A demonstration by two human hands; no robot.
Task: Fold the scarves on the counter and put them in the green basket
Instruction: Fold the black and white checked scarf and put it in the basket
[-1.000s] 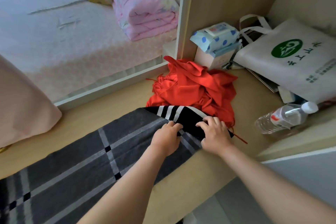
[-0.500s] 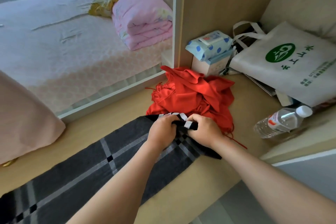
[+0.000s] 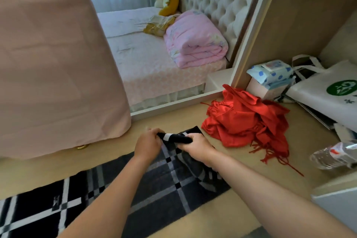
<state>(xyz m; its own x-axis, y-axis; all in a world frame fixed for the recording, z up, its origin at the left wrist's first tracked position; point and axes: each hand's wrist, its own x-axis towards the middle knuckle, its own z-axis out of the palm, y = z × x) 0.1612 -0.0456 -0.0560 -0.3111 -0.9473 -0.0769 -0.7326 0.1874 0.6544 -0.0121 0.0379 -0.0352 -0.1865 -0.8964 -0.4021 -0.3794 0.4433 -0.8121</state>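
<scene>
Head view showed the left hand [image 3: 147, 145] and right hand [image 3: 195, 146] both clamped on the plaid scarf [image 3: 154, 185] end, mid-fold, likely needing it carried leftward along its length.

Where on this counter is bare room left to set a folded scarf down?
Bare counter runs between the pink cover and the plaid scarf, and along the front edge between that scarf and the red scarf. The right corner is crowded: tissue pack, white tote bag, water bottle.
</scene>
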